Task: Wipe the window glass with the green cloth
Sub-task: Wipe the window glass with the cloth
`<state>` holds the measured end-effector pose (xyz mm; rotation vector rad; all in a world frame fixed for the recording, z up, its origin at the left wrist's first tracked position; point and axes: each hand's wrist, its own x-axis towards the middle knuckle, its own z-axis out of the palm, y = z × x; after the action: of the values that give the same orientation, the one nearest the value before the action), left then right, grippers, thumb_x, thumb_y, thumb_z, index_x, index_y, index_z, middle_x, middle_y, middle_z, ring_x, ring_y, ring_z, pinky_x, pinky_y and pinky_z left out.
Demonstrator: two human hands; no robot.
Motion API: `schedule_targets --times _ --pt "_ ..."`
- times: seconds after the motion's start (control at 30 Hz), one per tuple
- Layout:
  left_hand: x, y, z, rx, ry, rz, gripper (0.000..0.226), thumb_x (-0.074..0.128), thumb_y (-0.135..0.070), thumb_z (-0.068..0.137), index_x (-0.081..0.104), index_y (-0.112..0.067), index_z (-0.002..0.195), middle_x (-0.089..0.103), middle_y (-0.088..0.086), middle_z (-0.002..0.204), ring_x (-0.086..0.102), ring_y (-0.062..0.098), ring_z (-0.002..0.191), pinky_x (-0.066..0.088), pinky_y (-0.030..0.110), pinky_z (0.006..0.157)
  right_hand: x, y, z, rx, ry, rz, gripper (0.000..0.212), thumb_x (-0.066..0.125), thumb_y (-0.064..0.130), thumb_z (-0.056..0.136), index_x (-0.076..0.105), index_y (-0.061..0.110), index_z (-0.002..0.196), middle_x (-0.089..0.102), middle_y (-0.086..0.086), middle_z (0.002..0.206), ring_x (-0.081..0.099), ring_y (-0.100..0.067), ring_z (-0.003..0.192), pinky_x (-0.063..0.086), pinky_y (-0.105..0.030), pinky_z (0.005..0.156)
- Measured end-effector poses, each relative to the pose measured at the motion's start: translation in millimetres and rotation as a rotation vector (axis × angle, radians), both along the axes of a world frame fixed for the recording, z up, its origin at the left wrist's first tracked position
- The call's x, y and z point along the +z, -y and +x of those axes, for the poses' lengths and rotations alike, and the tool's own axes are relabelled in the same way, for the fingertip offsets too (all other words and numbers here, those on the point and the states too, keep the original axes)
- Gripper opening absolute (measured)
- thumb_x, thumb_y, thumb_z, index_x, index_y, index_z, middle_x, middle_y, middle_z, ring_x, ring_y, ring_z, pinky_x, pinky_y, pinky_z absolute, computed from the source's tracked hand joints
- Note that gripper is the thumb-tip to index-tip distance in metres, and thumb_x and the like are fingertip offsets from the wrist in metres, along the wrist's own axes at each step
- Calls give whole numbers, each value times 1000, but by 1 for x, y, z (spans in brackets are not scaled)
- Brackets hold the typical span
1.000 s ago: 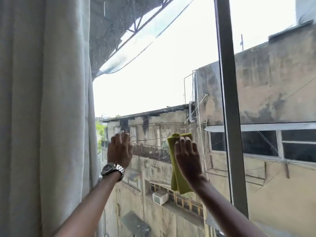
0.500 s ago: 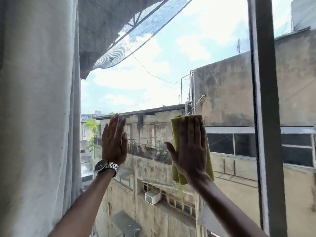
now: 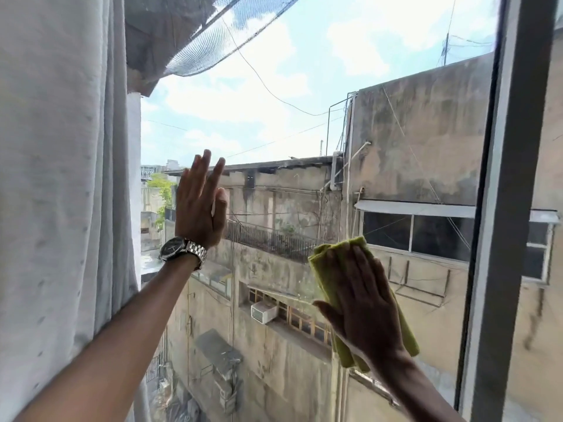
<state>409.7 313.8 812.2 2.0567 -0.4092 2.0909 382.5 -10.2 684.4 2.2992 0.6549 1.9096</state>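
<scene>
The window glass (image 3: 298, 123) fills the middle of the view, with sky and old buildings behind it. My right hand (image 3: 362, 303) lies flat on a folded green cloth (image 3: 324, 269) and presses it against the lower right part of the pane; the cloth shows above and below the palm. My left hand (image 3: 199, 205), with a metal watch on the wrist, is flat on the glass further left and higher, fingers straight and together, holding nothing.
A white curtain (image 3: 61, 193) hangs along the left side, close to my left arm. A grey vertical window frame bar (image 3: 505, 208) stands just right of the cloth.
My right hand has slid the cloth down the pane and a little to the right. My left hand has stayed flat on the glass in about the same place.
</scene>
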Motion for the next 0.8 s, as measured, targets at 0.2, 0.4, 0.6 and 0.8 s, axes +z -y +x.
schedule_targets --times 0.2,0.4,0.6,0.8 --pt "-1 4 -5 4 -12 -16 55 33 -28 103 36 -14 157 28 13 168 22 27 159 22 51 129 113 -30 5 -52 51 306 91 36 70 97 28 2 156 23 -24 162 17 -38 152 13 -53 125" --pt "-1 7 -8 21 -3 -19 55 33 -28 103 38 -13 156 30 14 168 24 28 159 23 51 129 70 -94 6 103 -43 -50 95 36 74 95 28 1 156 20 -23 163 12 -37 153 20 -52 124" --pt "-2 7 -9 7 -4 -21 54 36 -26 102 40 -12 155 31 14 167 25 28 158 28 56 124 -8 -28 6 51 -36 -222 90 39 74 95 36 7 154 25 -16 163 23 -31 152 25 -50 121" --pt "-1 4 -5 7 9 -7 55 36 -25 102 39 -11 155 30 14 167 24 27 158 27 56 125 101 -26 7 14 58 211 94 37 75 94 29 4 156 21 -21 164 13 -33 154 15 -54 125"
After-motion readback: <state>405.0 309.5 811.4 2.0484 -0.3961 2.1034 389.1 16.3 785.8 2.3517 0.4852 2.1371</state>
